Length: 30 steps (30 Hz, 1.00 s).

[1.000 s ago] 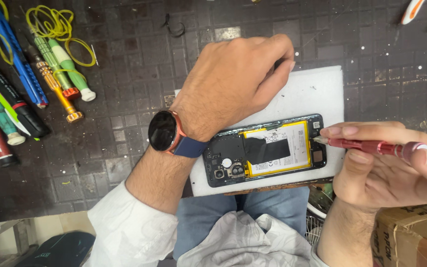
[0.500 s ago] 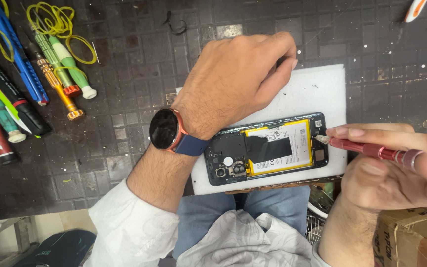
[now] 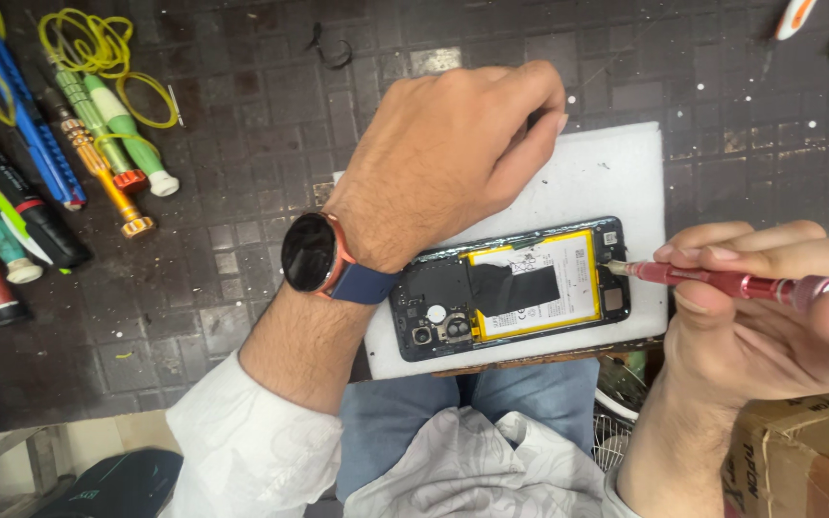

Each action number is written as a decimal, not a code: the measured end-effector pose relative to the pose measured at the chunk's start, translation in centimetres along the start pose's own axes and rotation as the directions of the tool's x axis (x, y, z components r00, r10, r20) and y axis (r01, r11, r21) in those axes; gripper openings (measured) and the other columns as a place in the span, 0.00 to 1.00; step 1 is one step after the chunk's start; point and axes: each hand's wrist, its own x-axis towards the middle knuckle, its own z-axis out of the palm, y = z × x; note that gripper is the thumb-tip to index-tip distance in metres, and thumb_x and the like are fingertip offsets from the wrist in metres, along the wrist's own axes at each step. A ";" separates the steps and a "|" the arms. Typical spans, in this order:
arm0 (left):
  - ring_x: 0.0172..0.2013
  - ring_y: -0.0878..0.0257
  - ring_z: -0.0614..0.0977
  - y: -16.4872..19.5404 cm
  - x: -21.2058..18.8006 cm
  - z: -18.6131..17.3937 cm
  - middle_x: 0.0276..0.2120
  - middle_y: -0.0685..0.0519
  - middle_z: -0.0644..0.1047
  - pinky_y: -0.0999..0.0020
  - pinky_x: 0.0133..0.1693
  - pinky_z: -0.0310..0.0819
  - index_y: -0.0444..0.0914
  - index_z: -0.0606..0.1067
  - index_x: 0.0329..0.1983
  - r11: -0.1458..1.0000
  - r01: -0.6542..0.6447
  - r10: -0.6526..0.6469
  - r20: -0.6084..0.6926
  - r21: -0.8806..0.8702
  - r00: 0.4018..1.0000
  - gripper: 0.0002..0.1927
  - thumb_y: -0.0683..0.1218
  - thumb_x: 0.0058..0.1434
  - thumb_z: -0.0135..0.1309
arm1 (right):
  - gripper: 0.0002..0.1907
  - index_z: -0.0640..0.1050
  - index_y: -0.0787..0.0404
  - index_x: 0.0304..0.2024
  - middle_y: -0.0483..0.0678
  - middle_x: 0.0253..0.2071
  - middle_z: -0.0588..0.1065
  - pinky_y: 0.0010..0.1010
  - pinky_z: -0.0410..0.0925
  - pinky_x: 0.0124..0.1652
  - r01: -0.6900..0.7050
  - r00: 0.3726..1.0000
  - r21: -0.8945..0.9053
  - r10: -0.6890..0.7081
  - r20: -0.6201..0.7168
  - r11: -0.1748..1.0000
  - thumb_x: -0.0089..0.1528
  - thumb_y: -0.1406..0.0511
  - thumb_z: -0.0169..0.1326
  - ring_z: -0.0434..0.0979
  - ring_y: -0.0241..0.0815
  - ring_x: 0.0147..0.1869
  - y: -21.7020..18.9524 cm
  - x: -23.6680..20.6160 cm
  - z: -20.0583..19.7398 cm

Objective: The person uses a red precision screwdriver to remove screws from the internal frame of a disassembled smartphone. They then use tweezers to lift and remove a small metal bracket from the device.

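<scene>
- The opened phone (image 3: 510,288), back cover off and yellow-edged battery showing, lies on a white foam pad (image 3: 616,173) near the bench's front edge.
- At the phone's 3 o'clock end, the red screwdriver (image 3: 722,281) tip meets a corner screw; the right hand (image 3: 769,317) pinches the shaft with fingers closed.
- The left hand (image 3: 453,158), curled, presses down at 12 o'clock of the phone.
- Judgement: keep the driver square to the screw, press lightly, hold the phone firm.
- Spare screwdrivers (image 3: 98,144) lie well apart at 10 o'clock.

Opened phone (image 3: 510,288) flat on white pad – red screwdriver (image 3: 722,281) tip at its corner.
</scene>
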 end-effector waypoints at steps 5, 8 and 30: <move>0.31 0.52 0.84 0.0 0.0 -0.2 0.30 0.53 0.82 0.56 0.31 0.76 0.40 0.75 0.42 1.000 -0.011 0.011 -0.009 -0.003 1.000 0.06 0.47 0.72 0.53 | 0.28 0.66 0.54 0.61 0.54 0.39 0.73 0.41 0.83 0.37 0.048 0.999 -0.062 -0.049 -0.008 0.997 0.65 0.72 0.67 0.79 0.42 0.36 0.0 -0.3 0.2; 0.31 0.52 0.84 0.1 -0.1 -0.1 0.31 0.52 0.82 0.56 0.32 0.76 0.40 0.75 0.42 1.000 -0.018 0.018 -0.012 -0.006 1.000 0.06 0.47 0.72 0.53 | 0.28 0.65 0.54 0.63 0.56 0.40 0.72 0.37 0.82 0.36 0.094 0.996 -0.091 -0.094 0.002 0.991 0.66 0.68 0.66 0.80 0.44 0.36 0.7 -0.4 0.2; 0.30 0.52 0.84 -0.2 -0.7 -0.1 0.30 0.52 0.81 0.57 0.31 0.76 0.40 0.75 0.41 0.999 -0.035 0.035 -0.026 0.006 0.999 0.06 0.47 0.72 0.53 | 0.30 0.62 0.55 0.68 0.55 0.42 0.72 0.37 0.81 0.35 -0.061 0.995 -0.112 0.052 -0.079 0.992 0.73 0.64 0.66 0.80 0.44 0.33 -0.2 -2.2 0.3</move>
